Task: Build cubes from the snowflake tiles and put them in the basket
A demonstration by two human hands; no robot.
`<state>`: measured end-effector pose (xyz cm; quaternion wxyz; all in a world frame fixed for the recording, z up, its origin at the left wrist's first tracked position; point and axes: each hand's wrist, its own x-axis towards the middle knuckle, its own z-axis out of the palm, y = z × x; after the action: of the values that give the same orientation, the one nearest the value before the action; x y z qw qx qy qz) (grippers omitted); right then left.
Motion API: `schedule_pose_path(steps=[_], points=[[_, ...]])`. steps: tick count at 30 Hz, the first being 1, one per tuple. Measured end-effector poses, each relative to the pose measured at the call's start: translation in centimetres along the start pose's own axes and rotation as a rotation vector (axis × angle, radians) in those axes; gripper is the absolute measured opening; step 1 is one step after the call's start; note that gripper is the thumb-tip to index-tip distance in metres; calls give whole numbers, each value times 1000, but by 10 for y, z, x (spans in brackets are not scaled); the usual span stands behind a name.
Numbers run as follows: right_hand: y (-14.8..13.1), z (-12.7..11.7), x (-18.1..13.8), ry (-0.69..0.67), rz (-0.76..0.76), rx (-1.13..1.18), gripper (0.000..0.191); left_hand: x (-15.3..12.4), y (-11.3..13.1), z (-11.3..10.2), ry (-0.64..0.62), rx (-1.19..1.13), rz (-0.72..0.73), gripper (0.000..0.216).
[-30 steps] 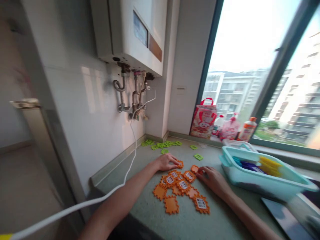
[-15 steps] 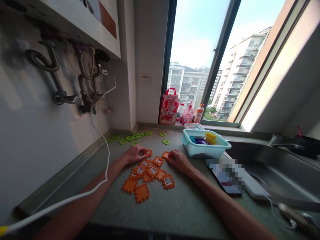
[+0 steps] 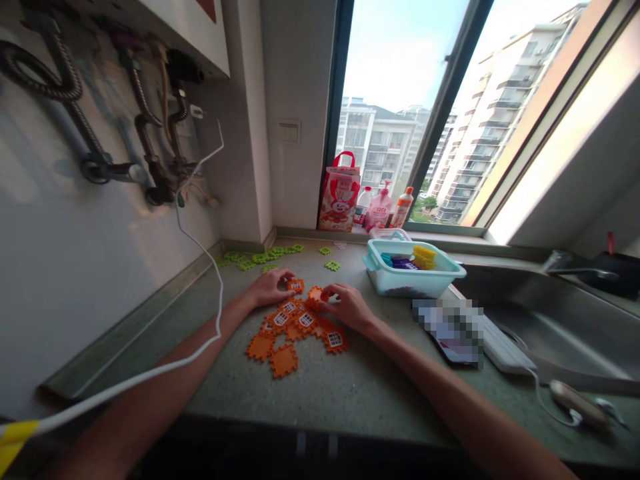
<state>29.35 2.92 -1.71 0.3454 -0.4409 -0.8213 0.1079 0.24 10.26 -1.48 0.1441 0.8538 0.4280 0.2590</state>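
Note:
At the back of a loose heap of orange toothed building tiles [image 3: 284, 361], my left hand [image 3: 273, 287] pinches the edge of one orange tile [image 3: 296, 285] with a white window pattern. My right hand [image 3: 349, 307] is closed on a plain-faced orange tile [image 3: 316, 295], which overlaps the heap's back right side. Its fingertips partly cover that tile. Several tiles in the heap carry white window grids, such as the window tile [image 3: 335, 340] at the right; others are plain. Green tiles [image 3: 274, 254] lie beyond my left hand.
A pale blue tub [image 3: 417, 275] holding yellow, purple and teal pieces stands to the right. Beside the sink [image 3: 565, 320] lie a phone [image 3: 447, 337] and a white power strip [image 3: 505, 347]. A white cable [image 3: 219, 313] hangs across my left forearm. Bottles [image 3: 380, 210] line the windowsill.
My right hand has moved left with its orange tile, bringing it over the heap's back side. My left hand stays with its window tile. The view has tipped slightly downward.

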Motion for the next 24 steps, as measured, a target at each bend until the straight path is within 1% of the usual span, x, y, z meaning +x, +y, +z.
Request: schedule_pose_path(steps=[2,7,10,12,15,18,21,24], points=[[-5,3,0,-24,-1,-15,22,1,-1,1,0,-15,2,52],[-8,3,-2,-77,-16,-67,24,2,-7,3,-16,-28,11,55],[-10,4,1,-114,10,-107,31,2,-8,4,-11,-29,18,56],[-9,6,4,-128,34,-122,30,2,-7,4,-6,-23,16,57],[-4,8,7,-103,59,-121,24,3,-5,4,-6,-15,9,57],[4,5,9,-71,80,-111,22,3,-3,3,-15,-15,6,57],[13,-1,8,-53,91,-105,22,3,-2,2,-16,-16,-1,58],[23,-12,6,-18,83,-151,22,2,-2,2,-15,-32,0,58]])
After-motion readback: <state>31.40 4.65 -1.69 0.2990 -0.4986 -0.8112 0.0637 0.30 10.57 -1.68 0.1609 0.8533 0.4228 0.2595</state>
